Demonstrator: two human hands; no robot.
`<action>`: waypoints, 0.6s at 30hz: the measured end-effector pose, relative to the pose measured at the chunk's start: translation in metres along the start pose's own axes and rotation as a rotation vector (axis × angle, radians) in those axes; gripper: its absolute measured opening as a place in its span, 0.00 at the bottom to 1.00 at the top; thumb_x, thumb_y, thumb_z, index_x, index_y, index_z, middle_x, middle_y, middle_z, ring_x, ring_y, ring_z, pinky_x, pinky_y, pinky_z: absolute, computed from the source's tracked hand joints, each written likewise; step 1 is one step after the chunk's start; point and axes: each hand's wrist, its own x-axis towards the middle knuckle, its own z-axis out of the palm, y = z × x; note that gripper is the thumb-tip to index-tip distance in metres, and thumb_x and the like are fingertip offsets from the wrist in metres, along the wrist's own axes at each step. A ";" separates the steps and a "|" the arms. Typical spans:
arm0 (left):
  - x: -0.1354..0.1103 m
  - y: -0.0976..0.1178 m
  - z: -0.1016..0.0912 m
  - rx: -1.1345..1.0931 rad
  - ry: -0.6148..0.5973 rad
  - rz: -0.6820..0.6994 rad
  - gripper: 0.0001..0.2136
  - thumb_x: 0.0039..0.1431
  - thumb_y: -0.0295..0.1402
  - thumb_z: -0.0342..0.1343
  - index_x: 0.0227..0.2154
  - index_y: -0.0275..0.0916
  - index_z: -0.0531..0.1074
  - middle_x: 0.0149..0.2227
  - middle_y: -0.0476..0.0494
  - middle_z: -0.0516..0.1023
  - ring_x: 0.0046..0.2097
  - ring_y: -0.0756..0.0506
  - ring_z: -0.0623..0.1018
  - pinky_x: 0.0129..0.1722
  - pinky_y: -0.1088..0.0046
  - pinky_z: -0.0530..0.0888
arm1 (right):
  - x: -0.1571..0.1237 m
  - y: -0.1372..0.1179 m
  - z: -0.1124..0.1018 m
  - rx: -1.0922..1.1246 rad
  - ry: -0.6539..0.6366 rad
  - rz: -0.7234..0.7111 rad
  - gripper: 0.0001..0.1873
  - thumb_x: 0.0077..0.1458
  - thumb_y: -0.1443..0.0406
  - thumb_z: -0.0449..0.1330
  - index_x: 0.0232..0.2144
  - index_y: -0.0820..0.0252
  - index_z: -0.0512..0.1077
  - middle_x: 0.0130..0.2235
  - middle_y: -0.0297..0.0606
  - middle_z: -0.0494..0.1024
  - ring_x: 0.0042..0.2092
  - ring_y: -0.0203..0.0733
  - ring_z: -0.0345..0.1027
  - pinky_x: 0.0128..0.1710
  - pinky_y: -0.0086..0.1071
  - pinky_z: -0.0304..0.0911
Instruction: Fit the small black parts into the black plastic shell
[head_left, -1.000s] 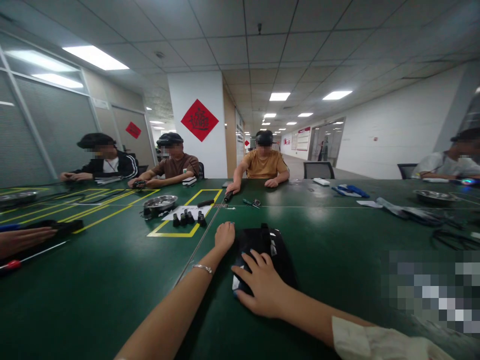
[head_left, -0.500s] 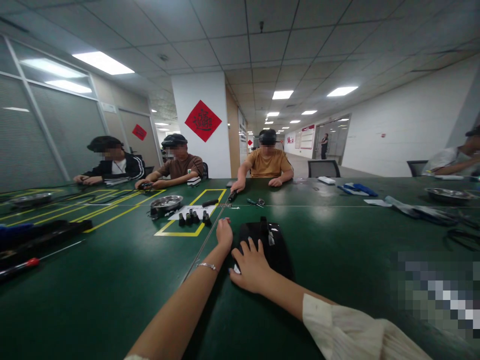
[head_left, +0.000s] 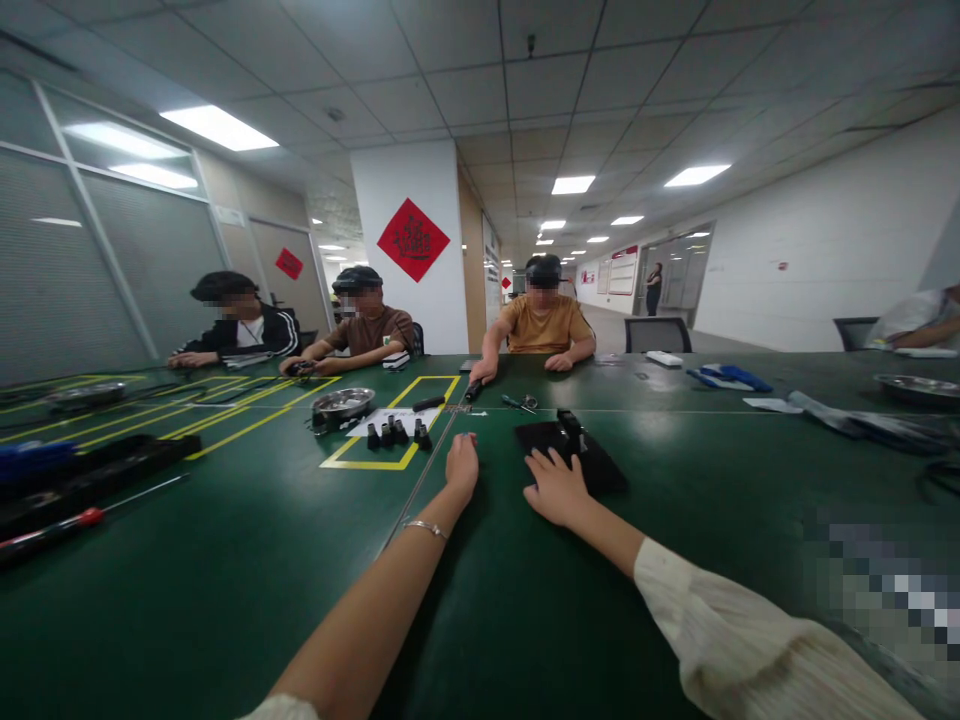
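My right hand (head_left: 559, 487) lies with its fingers spread over the near left edge of a black flat panel (head_left: 600, 468) on the green table. An upright black block (head_left: 569, 427) rises from the panel's far part. To the left, apart from the panel, my left hand (head_left: 462, 468) is closed, its fingers curled inward. Whatever is inside that hand, if anything, is hidden. Several short black cylindrical pieces (head_left: 395, 433) stand beyond it to the left, on a white sheet and beside it.
Across the table a co-worker's hand (head_left: 484, 374) holds a black tool. A metal bowl (head_left: 343, 403) and a dark handle (head_left: 428, 403) are at the left; a red-collared screwdriver (head_left: 91, 516) lies near the left edge. Small pliers (head_left: 520, 403) and blue gloves (head_left: 729, 378) lie farther off.
The black panel has shifted right and turned, now looking flatter and matte. My right hand has moved right and slightly up with it. My left hand stays closed, slightly right in view.
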 end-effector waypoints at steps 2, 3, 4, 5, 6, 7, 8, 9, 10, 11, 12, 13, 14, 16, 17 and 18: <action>-0.002 0.002 -0.001 0.016 -0.030 -0.005 0.15 0.58 0.37 0.35 0.32 0.42 0.67 0.37 0.46 0.73 0.40 0.45 0.72 0.39 0.69 0.67 | 0.006 0.033 -0.001 -0.048 -0.007 0.137 0.29 0.53 0.59 0.41 0.57 0.56 0.51 0.61 0.39 0.46 0.60 0.47 0.37 0.54 0.53 0.35; -0.003 0.003 -0.002 0.025 -0.042 -0.008 0.15 0.58 0.37 0.35 0.33 0.42 0.67 0.37 0.46 0.73 0.40 0.45 0.72 0.39 0.69 0.67 | 0.007 0.051 -0.002 -0.057 -0.015 0.186 0.28 0.53 0.60 0.41 0.57 0.58 0.52 0.60 0.42 0.47 0.60 0.48 0.37 0.53 0.54 0.35; -0.004 0.003 -0.003 0.033 -0.048 -0.007 0.15 0.58 0.37 0.34 0.33 0.42 0.67 0.37 0.46 0.73 0.40 0.45 0.72 0.39 0.69 0.67 | 0.008 0.070 -0.004 -0.061 -0.026 0.234 0.28 0.53 0.61 0.41 0.57 0.60 0.52 0.60 0.43 0.47 0.60 0.49 0.38 0.53 0.55 0.36; -0.005 0.004 -0.003 0.041 -0.054 -0.006 0.15 0.58 0.37 0.34 0.33 0.42 0.67 0.37 0.46 0.73 0.40 0.45 0.72 0.39 0.68 0.67 | 0.006 0.090 -0.006 -0.064 -0.038 0.281 0.28 0.54 0.62 0.41 0.57 0.60 0.52 0.60 0.44 0.47 0.60 0.50 0.37 0.52 0.57 0.36; -0.006 0.005 -0.004 0.051 -0.059 -0.005 0.15 0.58 0.38 0.34 0.33 0.42 0.67 0.37 0.46 0.73 0.40 0.45 0.72 0.39 0.68 0.66 | 0.004 0.110 -0.008 -0.064 -0.053 0.331 0.27 0.54 0.63 0.40 0.57 0.60 0.52 0.60 0.44 0.47 0.60 0.52 0.37 0.51 0.59 0.36; -0.007 0.005 -0.004 0.058 -0.063 -0.005 0.16 0.58 0.38 0.34 0.33 0.42 0.67 0.37 0.46 0.73 0.39 0.44 0.72 0.39 0.68 0.66 | 0.001 0.129 -0.009 -0.062 -0.071 0.385 0.27 0.54 0.63 0.40 0.57 0.58 0.52 0.60 0.43 0.46 0.60 0.55 0.36 0.49 0.62 0.37; -0.008 0.005 -0.004 0.063 -0.068 -0.006 0.16 0.58 0.38 0.34 0.33 0.42 0.67 0.36 0.46 0.73 0.39 0.44 0.72 0.38 0.68 0.66 | -0.004 0.149 -0.011 -0.054 -0.089 0.453 0.27 0.55 0.62 0.39 0.58 0.55 0.51 0.61 0.41 0.44 0.60 0.59 0.35 0.47 0.65 0.37; -0.008 0.005 -0.004 0.064 -0.069 -0.005 0.16 0.58 0.38 0.34 0.32 0.42 0.67 0.36 0.46 0.73 0.39 0.44 0.72 0.38 0.68 0.67 | -0.008 0.167 -0.013 -0.026 -0.118 0.542 0.27 0.55 0.60 0.39 0.58 0.49 0.49 0.62 0.36 0.41 0.60 0.61 0.32 0.46 0.67 0.37; -0.009 0.004 -0.003 0.062 -0.065 -0.002 0.16 0.58 0.38 0.34 0.32 0.42 0.67 0.36 0.46 0.73 0.39 0.44 0.72 0.38 0.68 0.67 | -0.013 0.185 -0.014 -0.008 -0.132 0.609 0.27 0.55 0.59 0.39 0.58 0.46 0.48 0.62 0.33 0.39 0.60 0.63 0.31 0.45 0.68 0.37; -0.009 0.004 -0.003 0.059 -0.057 0.003 0.15 0.57 0.38 0.35 0.32 0.42 0.67 0.36 0.46 0.73 0.39 0.44 0.72 0.37 0.68 0.67 | -0.019 0.201 -0.015 0.002 -0.147 0.657 0.28 0.55 0.58 0.40 0.59 0.44 0.46 0.62 0.32 0.38 0.59 0.64 0.31 0.45 0.68 0.37; -0.009 0.004 -0.002 0.057 -0.046 0.008 0.15 0.57 0.37 0.35 0.32 0.42 0.67 0.36 0.47 0.73 0.39 0.45 0.72 0.37 0.69 0.67 | -0.024 0.216 -0.016 0.007 -0.155 0.698 0.28 0.55 0.58 0.41 0.59 0.44 0.46 0.62 0.32 0.38 0.59 0.65 0.31 0.44 0.69 0.37; -0.009 0.004 -0.002 0.057 -0.035 0.011 0.15 0.57 0.37 0.35 0.32 0.42 0.67 0.36 0.47 0.73 0.39 0.45 0.72 0.37 0.69 0.67 | -0.029 0.230 -0.017 0.010 -0.152 0.727 0.28 0.54 0.58 0.42 0.58 0.44 0.46 0.62 0.34 0.38 0.59 0.66 0.31 0.44 0.69 0.38; -0.008 0.004 -0.002 0.059 -0.026 0.015 0.14 0.57 0.37 0.36 0.32 0.42 0.68 0.36 0.47 0.73 0.40 0.45 0.72 0.37 0.69 0.66 | -0.034 0.242 -0.018 0.015 -0.146 0.751 0.28 0.54 0.58 0.42 0.58 0.44 0.47 0.62 0.35 0.38 0.59 0.67 0.31 0.43 0.69 0.38; -0.008 0.004 -0.001 0.069 -0.024 0.021 0.14 0.57 0.36 0.36 0.32 0.42 0.68 0.36 0.47 0.74 0.40 0.44 0.71 0.37 0.69 0.66 | -0.043 0.263 -0.018 0.037 -0.119 0.781 0.27 0.54 0.58 0.42 0.58 0.46 0.50 0.62 0.39 0.39 0.59 0.67 0.32 0.43 0.68 0.40; -0.008 0.003 -0.001 0.073 -0.030 0.026 0.14 0.57 0.36 0.36 0.32 0.42 0.68 0.36 0.47 0.74 0.40 0.44 0.71 0.37 0.69 0.66 | -0.047 0.272 -0.017 0.036 -0.078 0.783 0.26 0.55 0.59 0.42 0.57 0.48 0.53 0.61 0.43 0.40 0.58 0.67 0.35 0.43 0.67 0.42; -0.007 0.003 -0.001 0.078 -0.036 0.029 0.14 0.57 0.37 0.36 0.32 0.42 0.68 0.36 0.47 0.74 0.40 0.44 0.71 0.37 0.69 0.66 | -0.051 0.281 -0.016 0.023 -0.019 0.776 0.25 0.55 0.59 0.43 0.55 0.49 0.57 0.61 0.47 0.43 0.57 0.68 0.39 0.42 0.66 0.43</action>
